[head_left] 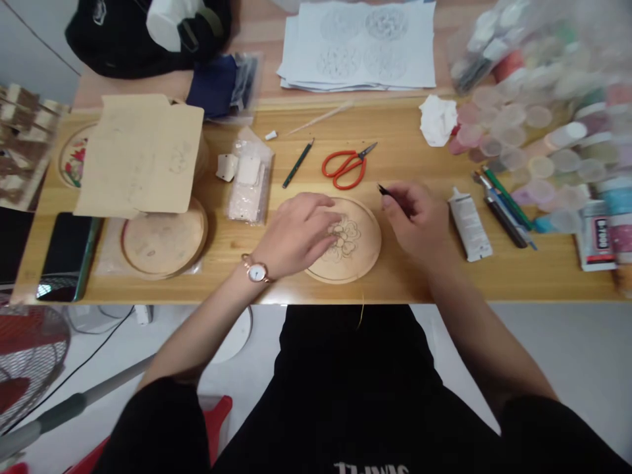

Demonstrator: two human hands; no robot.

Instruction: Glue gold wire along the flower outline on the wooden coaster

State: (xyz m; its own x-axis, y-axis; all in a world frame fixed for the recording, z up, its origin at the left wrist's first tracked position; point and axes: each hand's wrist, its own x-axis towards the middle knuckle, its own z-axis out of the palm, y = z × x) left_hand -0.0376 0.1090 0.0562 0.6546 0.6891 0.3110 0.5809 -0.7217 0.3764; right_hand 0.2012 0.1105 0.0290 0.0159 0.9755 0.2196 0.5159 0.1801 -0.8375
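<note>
A round wooden plate with a flower outline drawn on it lies at the table's front edge. My left hand, a watch on its wrist, rests over the plate's left part with fingers stretched out, covering some of the drawing. To the right of the plate, my right hand is closed on a small black pointed tool, perhaps tweezers; most of it is hidden in the fingers. A thin golden thread hangs over the table edge below the plate. Behind the plate lie red-handled scissors.
A dark green pencil lies behind my left hand. On the right are a glue tube, several pens and brushes, crumpled tissue and many small tubs. Another wooden plate, a phone and brown card are left.
</note>
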